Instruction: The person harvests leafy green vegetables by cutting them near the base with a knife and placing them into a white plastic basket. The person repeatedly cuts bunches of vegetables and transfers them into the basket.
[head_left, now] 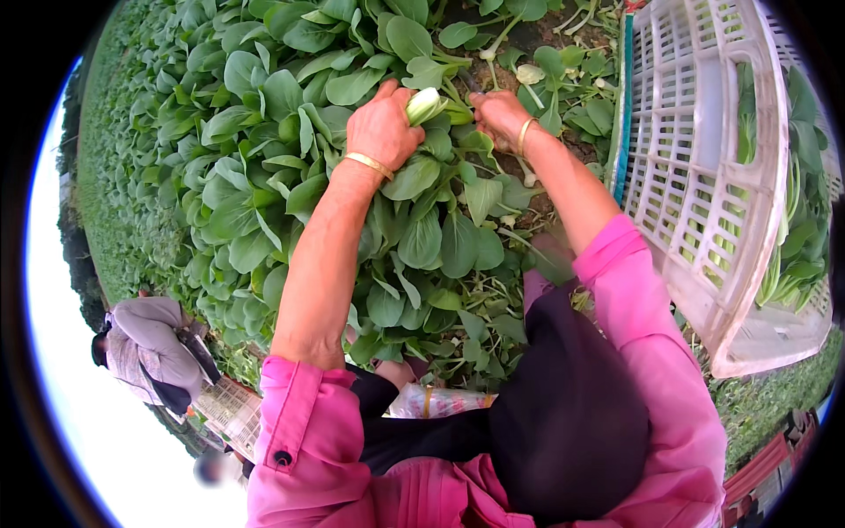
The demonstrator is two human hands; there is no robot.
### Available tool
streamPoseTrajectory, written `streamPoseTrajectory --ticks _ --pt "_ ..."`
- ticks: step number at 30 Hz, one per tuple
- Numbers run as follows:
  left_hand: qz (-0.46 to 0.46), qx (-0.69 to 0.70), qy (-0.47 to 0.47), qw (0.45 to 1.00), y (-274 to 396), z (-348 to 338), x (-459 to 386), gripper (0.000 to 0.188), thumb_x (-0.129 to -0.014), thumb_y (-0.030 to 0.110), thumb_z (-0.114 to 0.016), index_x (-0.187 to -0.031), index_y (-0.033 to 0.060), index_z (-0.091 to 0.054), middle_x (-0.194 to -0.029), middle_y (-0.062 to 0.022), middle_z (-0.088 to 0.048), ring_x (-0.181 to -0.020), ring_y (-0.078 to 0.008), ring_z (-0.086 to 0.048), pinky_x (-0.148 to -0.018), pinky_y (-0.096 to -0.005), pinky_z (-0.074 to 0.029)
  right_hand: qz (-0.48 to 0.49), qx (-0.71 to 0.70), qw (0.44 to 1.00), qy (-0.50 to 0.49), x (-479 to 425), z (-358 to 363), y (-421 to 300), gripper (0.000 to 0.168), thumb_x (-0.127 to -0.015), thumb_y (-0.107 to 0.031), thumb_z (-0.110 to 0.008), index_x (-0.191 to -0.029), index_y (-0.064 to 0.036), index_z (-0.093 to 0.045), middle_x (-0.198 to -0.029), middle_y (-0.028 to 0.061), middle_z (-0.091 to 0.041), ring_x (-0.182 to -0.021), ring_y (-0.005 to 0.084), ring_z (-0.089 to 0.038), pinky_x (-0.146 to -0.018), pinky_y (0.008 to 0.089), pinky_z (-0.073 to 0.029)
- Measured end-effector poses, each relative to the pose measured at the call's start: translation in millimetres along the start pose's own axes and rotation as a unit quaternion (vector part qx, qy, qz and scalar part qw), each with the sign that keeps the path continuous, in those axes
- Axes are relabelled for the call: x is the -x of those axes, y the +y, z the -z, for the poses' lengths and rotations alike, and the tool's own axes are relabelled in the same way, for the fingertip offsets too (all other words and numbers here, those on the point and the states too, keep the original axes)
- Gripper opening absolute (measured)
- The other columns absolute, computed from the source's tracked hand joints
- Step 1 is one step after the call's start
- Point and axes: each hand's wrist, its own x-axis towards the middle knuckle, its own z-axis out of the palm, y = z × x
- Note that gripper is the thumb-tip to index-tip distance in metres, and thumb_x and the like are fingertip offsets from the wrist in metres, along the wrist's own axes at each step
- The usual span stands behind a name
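Note:
My left hand is closed around a bok choy head, whose pale cut base points to the right and whose leaves hang below the fist. Just right of it, my right hand has its fingers curled around a small metal tool. Only a dark bit of that tool shows past the fingers, so its full shape is hidden. Both hands are over the edge of a dense bed of growing bok choy, close to plants at the row's end.
A white slatted plastic crate on the right holds harvested greens. Cut leaves and stems litter the soil beneath my right arm. A bent-over person works at the far left, beside another crate. A plastic-wrapped bundle lies near my feet.

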Motion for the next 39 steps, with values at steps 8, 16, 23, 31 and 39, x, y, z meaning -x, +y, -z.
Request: streamPoseTrajectory --ticks 8,16,23,31,39 --pt "-0.082 -0.013 0.054 0.995 28.2 0.4 37.7 0.058 -0.058 0.005 -0.073 -0.114 0.0072 -0.057 -0.127 -0.016 -0.049 -0.094 -0.0352 -0.058 -0.079 -0.0409 -0.049 0.067 0.009 0.998 0.003 18.4 3.2 18.7 0.03 -0.09 -0.032 -0.054 -0.08 -0.003 -0.052 -0.055 0.006 -0.05 -0.038 0.0126 -0.041 -0.034 0.029 -0.029" --pt "-0.2 -0.077 0.119 0.97 27.6 -14.4 51.4 0.052 -0.061 0.003 -0.061 -0.113 -0.0001 -0.055 -0.126 -0.0194 -0.047 -0.08 -0.0285 -0.055 -0.074 -0.0377 -0.044 0.156 -0.235 0.959 0.041 7.2 0.3 -12.3 0.03 -0.084 -0.031 -0.067 -0.079 -0.005 -0.053 -0.06 0.0047 -0.052 -0.038 0.0095 -0.042 -0.031 0.0247 -0.028" --pt "-0.22 -0.089 0.113 0.965 28.4 -12.8 53.6 0.05 -0.064 0.005 -0.059 -0.114 0.0013 -0.055 -0.126 -0.0174 -0.047 -0.076 -0.0257 -0.052 -0.073 -0.0333 -0.041 0.097 -0.31 0.942 -0.082 -7.6 12.4 -11.3 0.021 -0.08 -0.01 -0.068 -0.093 -0.006 -0.052 -0.068 0.0044 -0.054 -0.044 0.0115 -0.047 -0.036 0.026 -0.035" --pt "-0.205 0.073 0.208 0.954 42.3 20.2 75.5 0.053 -0.052 0.0 -0.07 -0.104 0.0024 -0.06 -0.13 -0.0202 -0.049 -0.087 -0.0271 -0.06 -0.074 -0.0351 -0.046 0.331 -0.353 0.869 0.108 74.4 3.6 -11.6 0.024 -0.074 0.007 -0.065 -0.09 -0.006 -0.053 -0.069 0.0011 -0.056 -0.048 0.0082 -0.049 -0.04 0.0234 -0.039" --pt "-0.24 0.146 0.273 0.92 98.7 83.7 133.9 0.04 -0.081 0.011 -0.069 -0.113 -0.0058 -0.051 -0.128 -0.0305 -0.046 -0.099 -0.035 -0.061 -0.084 -0.0417 -0.051 0.506 -0.233 0.814 0.166 183.9 11.5 1.8 0.028 -0.073 0.009 -0.069 -0.094 -0.003 -0.056 -0.071 0.0014 -0.058 -0.051 0.0036 -0.047 -0.044 0.0177 -0.037"
